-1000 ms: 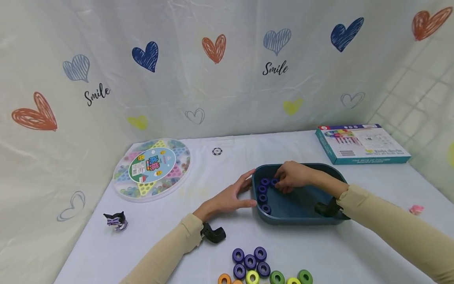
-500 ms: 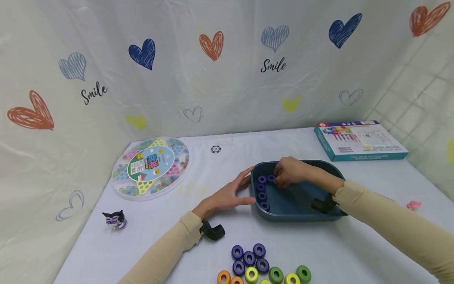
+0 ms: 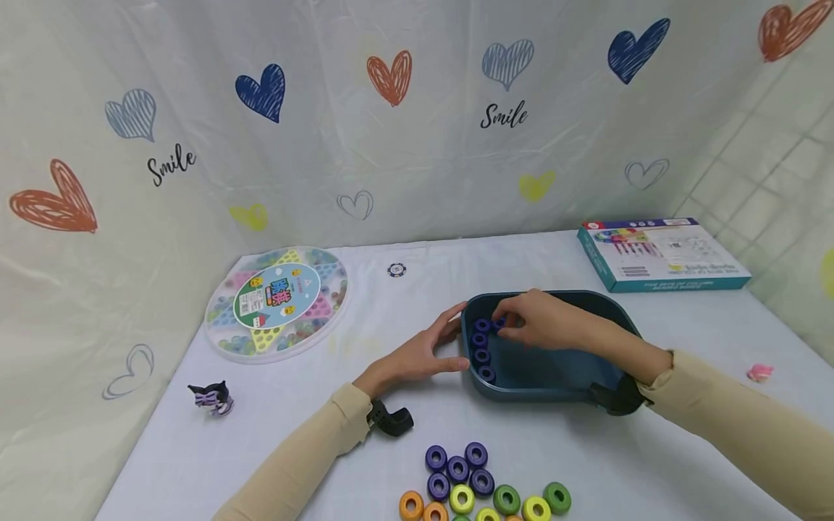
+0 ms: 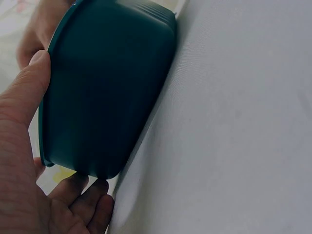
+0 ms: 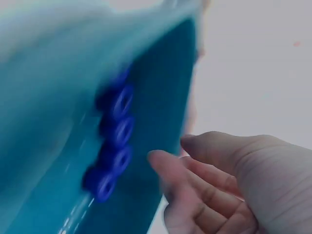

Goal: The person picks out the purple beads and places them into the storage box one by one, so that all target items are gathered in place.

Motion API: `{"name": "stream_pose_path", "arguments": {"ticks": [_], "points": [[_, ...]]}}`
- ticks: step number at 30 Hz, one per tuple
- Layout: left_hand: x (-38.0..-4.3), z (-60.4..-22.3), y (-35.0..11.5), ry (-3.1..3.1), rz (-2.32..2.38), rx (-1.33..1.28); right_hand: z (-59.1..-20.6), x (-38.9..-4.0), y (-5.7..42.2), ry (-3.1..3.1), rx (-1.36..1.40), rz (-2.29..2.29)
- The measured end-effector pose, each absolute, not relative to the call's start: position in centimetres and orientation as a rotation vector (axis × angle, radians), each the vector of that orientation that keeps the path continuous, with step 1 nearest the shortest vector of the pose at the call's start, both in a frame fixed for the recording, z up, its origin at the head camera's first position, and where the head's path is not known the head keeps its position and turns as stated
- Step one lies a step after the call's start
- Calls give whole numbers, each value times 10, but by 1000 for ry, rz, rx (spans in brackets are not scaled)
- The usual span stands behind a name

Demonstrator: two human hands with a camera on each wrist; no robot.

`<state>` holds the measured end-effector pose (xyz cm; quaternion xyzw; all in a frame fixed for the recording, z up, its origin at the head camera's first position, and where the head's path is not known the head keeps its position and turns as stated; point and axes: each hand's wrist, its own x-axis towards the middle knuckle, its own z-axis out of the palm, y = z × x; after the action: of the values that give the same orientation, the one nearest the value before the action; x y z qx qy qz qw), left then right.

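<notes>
My left hand (image 3: 423, 354) reaches to the left end of the dark teal plastic tray (image 3: 541, 395). Its thumb touches the rim near the front corner, and the fingers spread toward the back corner. Inside, several purple rings (image 3: 481, 340) line the left wall. One more purple ring (image 3: 499, 323) lies beside the row's far end, partly hidden by my right hand (image 3: 541, 318), whose fingertips are over it. In the right wrist view, the thumb and index finger (image 5: 168, 165) stand apart with nothing visible between them; that view is blurred.
In front of the tray lie loose purple rings (image 3: 458, 469), green rings (image 3: 506, 499), yellow rings (image 3: 462, 498) and orange rings (image 3: 411, 505). Around stand a round board game (image 3: 276, 304), a flat box (image 3: 664, 257), a chip (image 3: 396, 270), a dark figurine (image 3: 211, 398) and a pink figurine (image 3: 759, 373).
The right hand has loosened from the purple ring at the far end of the row and shifted slightly right. The left hand stays at the tray.
</notes>
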<state>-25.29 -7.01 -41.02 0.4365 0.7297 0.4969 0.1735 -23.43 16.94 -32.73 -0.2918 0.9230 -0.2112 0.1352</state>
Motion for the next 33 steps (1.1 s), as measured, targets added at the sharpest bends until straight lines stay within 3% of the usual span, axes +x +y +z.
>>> {"name": "stream_pose_path", "arguments": {"ticks": [6, 12, 21, 33], "points": [[-253, -412, -70, 2086, 1409, 1242, -325, -180, 144, 2618, -1081, -721], [-251, -413, -70, 2078, 1413, 1253, -345, -144, 125, 2350, -1116, -714], [-252, -413, -70, 2092, 1398, 1235, -373, -136, 130, 2314, -1143, -623], [-249, -409, -69, 2084, 1421, 1262, -383, -138, 147, 2268, -1128, -708]]}}
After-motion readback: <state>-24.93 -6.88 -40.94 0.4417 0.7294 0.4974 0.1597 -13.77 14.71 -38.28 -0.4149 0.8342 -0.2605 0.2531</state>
